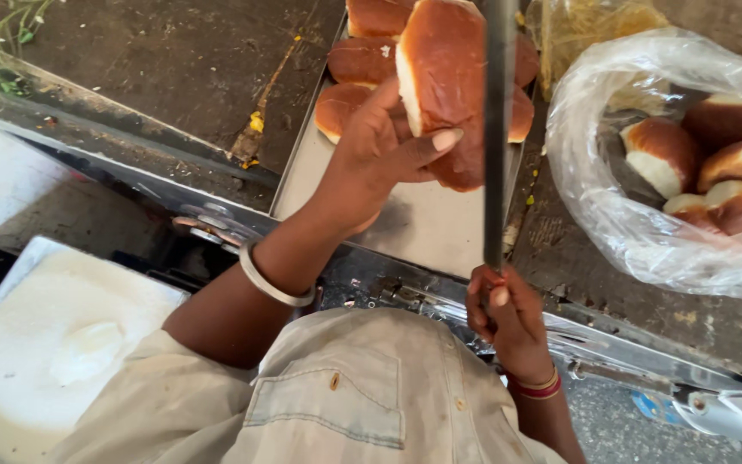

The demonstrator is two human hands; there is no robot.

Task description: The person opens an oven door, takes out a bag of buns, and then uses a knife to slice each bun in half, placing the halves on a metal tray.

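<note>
My left hand (380, 159) holds a brown-crusted bread bun (444, 82) up on its edge above a steel tray (414, 228); the thumb presses the crust. My right hand (508, 314) grips the handle of a long knife (498, 129), whose blade stands edge-on against the bun's right side. A metal bangle sits on the left wrist and red and gold bangles on the right.
More buns (362, 60) lie at the tray's far end. At the right, a clear plastic bag (646, 232) holds several buns (665, 150). A white block (53, 335) sits lower left. The dark worktop (191, 69) is stained, and a metal rail (620, 348) edges it.
</note>
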